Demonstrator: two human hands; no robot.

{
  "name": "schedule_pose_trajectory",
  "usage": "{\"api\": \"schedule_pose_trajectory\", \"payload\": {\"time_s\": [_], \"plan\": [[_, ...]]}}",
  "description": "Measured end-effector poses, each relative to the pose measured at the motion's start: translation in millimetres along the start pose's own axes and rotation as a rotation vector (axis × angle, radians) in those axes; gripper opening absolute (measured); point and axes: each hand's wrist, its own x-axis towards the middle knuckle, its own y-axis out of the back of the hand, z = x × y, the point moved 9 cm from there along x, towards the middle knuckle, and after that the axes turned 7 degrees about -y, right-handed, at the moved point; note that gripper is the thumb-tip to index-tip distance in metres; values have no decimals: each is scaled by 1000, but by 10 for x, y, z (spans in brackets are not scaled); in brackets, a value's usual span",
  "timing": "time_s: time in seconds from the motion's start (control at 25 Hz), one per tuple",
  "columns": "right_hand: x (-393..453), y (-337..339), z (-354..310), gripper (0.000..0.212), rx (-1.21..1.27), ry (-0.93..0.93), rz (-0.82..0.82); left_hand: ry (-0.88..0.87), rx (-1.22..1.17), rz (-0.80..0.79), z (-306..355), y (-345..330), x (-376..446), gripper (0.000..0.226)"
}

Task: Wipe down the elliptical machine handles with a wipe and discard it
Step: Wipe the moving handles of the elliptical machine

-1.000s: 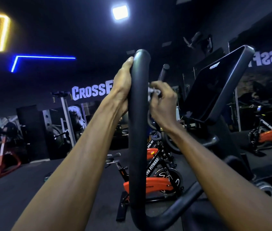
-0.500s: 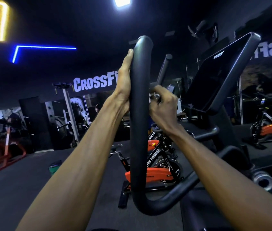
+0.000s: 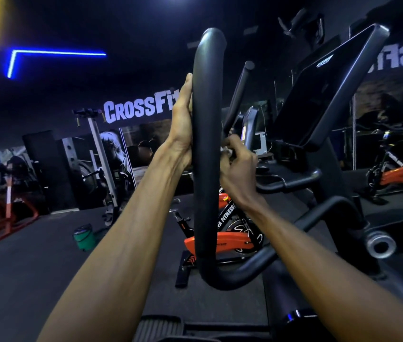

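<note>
While the left hand (image 3: pixel 183 127) lies flat against the tall black matte elliptical handle (image 3: pixel 206 144) at centre frame, the right hand (image 3: pixel 238 166) pinches a small crumpled white wipe (image 3: pixel 227 150) to its right side, mid-wiping, and next should probably slide along the bar.

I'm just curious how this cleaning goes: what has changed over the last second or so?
The right hand, pinching the wipe, has slid down the right side of the handle, from near the left hand's fingertips to about its wrist. The left hand stays pressed flat against the handle's left side, steadying it.
</note>
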Motion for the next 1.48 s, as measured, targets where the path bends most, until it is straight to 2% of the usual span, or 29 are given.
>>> {"api": "schedule_pose_trajectory", "payload": {"time_s": [0.12,0.32,0.44,0.56,0.76,0.92,1.12,1.24,1.36,1.48], "plan": [[-383,-42,185,20,-66,-44,-101,15,1,28,-116,52,-124,56],[-261,-17,153,24,-23,-188,-38,69,-4,52,-285,120,-324,56],[-545,-43,264,31,-27,-277,-100,114,-31,60,-414,134,-472,57],[-434,-72,335,31,-18,-362,-164,110,-61,78,-494,148,-562,58],[-710,1,270,33,-79,-285,-252,75,-48,101,-517,180,-632,59],[-520,41,219,31,-138,-289,-184,62,-15,118,-538,211,-689,60],[-862,104,303,28,77,-390,-193,100,-46,144,-707,260,-884,58],[-867,108,331,20,100,-417,-205,102,-32,175,-760,278,-964,58],[-1139,131,384,31,301,-502,-237,116,4,191,-824,311,-1038,61],[-1051,252,245,26,403,-469,-132,129,-62,166,-827,217,-1104,65]]}}
